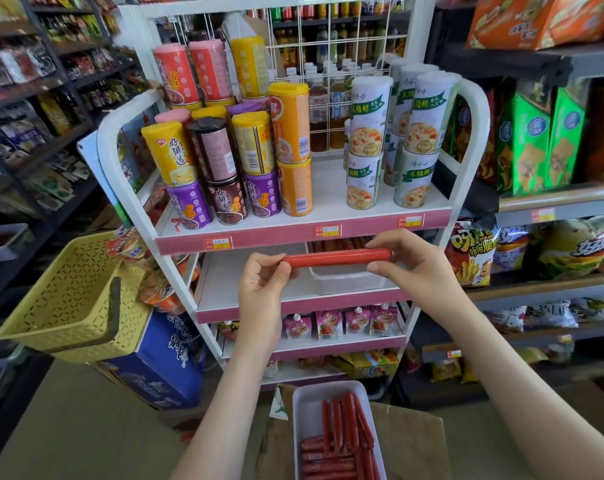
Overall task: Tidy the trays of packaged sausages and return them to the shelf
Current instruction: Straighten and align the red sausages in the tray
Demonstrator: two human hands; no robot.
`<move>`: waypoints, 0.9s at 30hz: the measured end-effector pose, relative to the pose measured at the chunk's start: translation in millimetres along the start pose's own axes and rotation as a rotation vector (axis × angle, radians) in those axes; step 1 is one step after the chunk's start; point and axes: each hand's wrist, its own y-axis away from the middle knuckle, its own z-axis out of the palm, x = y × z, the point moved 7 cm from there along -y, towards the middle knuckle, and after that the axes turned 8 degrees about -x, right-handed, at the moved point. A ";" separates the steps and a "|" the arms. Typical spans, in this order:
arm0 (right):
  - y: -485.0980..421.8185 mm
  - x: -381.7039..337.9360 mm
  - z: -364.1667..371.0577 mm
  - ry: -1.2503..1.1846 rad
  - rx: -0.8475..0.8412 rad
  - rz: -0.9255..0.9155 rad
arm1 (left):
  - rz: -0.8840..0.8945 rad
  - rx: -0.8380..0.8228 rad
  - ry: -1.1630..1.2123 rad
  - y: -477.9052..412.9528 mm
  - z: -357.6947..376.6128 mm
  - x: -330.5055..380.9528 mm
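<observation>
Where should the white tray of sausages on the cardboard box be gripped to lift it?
Take the white tray by its two long side rims, one hand per side, coming down from above. It lies flat on the cardboard box, open-topped and shallow, with loose sausages inside, so a level two-sided lift likely keeps them in. Its near end is out of frame.

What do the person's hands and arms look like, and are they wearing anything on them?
Nothing is worn on either. The left hand and right hand have no gloves, and no ring, watch or bracelet shows. The left forearm and right forearm are uncovered down to the frame's lower edge, with no sleeve in view.
</observation>
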 end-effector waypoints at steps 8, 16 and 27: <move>0.9 -7.2 8.3 -0.176 0.000 -0.050 | -0.160 -0.412 -0.579 16.8 31.7 -18.9; 4.0 -6.3 40.6 0.141 -0.128 -0.236 | 0.225 -0.326 -0.796 26.5 59.8 -0.5; 15.1 51.1 51.1 0.094 -0.224 0.046 | -0.133 -0.197 -0.159 23.3 43.2 -33.7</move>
